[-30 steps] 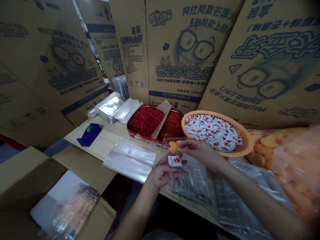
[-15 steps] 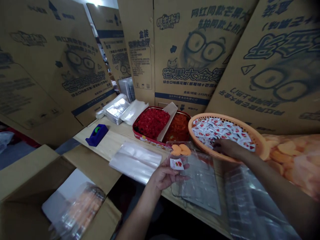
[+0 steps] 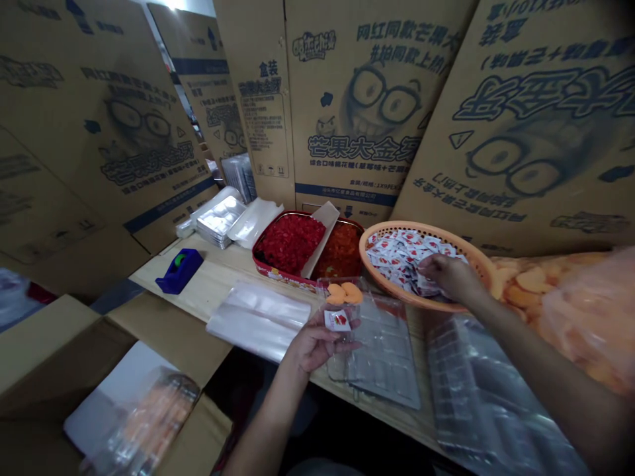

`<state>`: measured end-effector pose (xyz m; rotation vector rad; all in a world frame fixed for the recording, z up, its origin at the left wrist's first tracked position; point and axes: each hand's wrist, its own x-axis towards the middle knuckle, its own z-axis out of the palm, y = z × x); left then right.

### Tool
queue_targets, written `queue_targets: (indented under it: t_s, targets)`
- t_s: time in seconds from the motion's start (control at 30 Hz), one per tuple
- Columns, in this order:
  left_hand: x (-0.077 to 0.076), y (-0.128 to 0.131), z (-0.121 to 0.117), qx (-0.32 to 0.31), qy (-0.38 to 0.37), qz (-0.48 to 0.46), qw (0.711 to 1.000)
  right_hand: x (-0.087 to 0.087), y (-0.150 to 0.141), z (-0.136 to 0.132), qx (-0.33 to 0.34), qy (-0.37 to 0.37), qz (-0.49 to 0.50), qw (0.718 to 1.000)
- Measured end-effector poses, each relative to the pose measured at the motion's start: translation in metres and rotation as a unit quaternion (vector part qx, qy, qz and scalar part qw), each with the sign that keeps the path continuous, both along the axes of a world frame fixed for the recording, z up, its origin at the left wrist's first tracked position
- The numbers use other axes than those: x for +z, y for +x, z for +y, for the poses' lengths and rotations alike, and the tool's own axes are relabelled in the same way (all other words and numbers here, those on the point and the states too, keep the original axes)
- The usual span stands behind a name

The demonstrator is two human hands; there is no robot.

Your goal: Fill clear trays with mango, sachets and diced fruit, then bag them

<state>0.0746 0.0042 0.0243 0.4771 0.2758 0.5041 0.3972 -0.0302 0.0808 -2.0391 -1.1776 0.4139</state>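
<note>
Red tin (image 3: pixel 282 274) and orange basket (image 3: pixel 485 271) sit near the clear tray (image 3: pixel 321 291), whose long axis points forward. Left grip (image 3: pixel 312 344) pinches it; right grip (image 3: pixel 449 274), among packets (image 3: pixel 404 251): cannot tell.

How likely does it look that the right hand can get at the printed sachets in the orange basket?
Very likely yes: the right hand is at the basket, fingertips down among the sachets, and the open top leaves the way free.
</note>
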Motion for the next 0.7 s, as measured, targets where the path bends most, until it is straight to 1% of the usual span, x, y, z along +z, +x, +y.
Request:
queue_targets:
  t_s: [0.07,0.1,0.17,0.2,0.3,0.37,0.43,0.5,0.57,0.63,0.7]
  targets:
    - [0.000,0.000,0.000,0.001,0.002,-0.001,1.000,0.016,-0.025,-0.001,0.000,0.030,0.089,0.996]
    - [0.000,0.000,0.000,0.003,0.003,0.000,1.000,0.023,-0.040,-0.001,0.012,0.040,0.134,0.990]
    - [0.002,0.001,0.000,0.004,0.004,-0.001,1.000,0.032,-0.072,-0.002,0.062,0.024,0.189,0.980]
    - [0.003,0.001,0.000,0.006,0.006,-0.003,1.000,0.032,-0.087,-0.002,0.093,0.007,0.201,0.975]
    - [0.005,0.000,-0.001,0.006,0.010,-0.010,1.000,0.024,-0.118,0.001,0.179,-0.033,0.188,0.965]
    - [0.006,-0.003,-0.001,0.010,0.010,-0.007,1.000,0.015,-0.127,0.004,0.214,-0.043,0.168,0.961]
    - [0.004,-0.007,0.000,0.016,0.009,-0.004,1.000,0.008,-0.130,0.007,0.230,-0.051,0.154,0.960]
    - [0.002,-0.010,0.001,0.019,0.008,-0.005,1.000,0.006,-0.132,0.009,0.238,-0.059,0.148,0.958]
    - [-0.001,-0.013,0.002,0.022,0.008,-0.009,1.000,0.008,-0.136,0.010,0.233,-0.067,0.161,0.957]
    - [-0.003,-0.015,0.003,0.031,0.009,-0.012,0.999,0.011,-0.141,0.011,0.195,-0.072,0.189,0.960]
    - [-0.004,-0.016,0.003,0.046,0.011,-0.017,0.999,0.013,-0.146,0.012,0.140,-0.075,0.204,0.966]
